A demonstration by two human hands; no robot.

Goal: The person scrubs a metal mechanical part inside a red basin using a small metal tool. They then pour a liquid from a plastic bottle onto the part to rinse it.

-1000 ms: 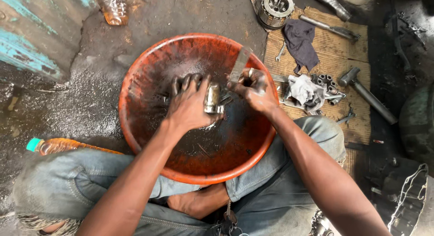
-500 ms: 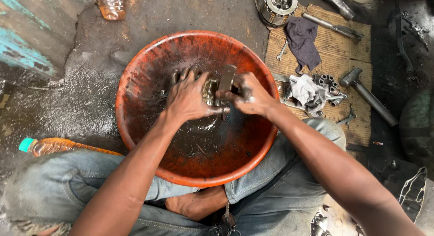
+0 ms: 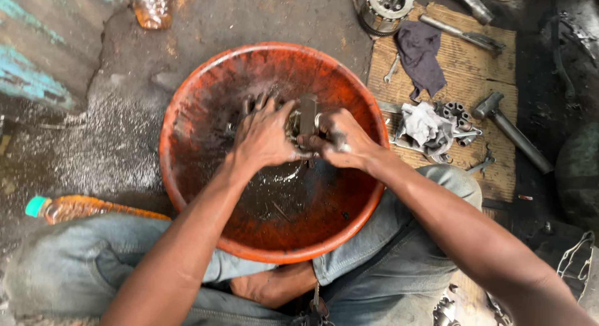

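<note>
Your right hand (image 3: 342, 141) has swung the flat metal blade (image 3: 307, 116) upright against the greasy, oil-wet metal part (image 3: 292, 123); your left hand (image 3: 263, 136) grips it at nine o'clock.

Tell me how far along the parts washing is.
In hand: the left hand grips a metal part over the orange basin while the right hand works a flat brush on it. Other parts lie on the cardboard by a white rag; whether they're clean is unclear.

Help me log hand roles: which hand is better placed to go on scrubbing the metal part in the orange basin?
Probably the right hand: it grips the flat tool against the metal part, which the left hand steadies.
</note>
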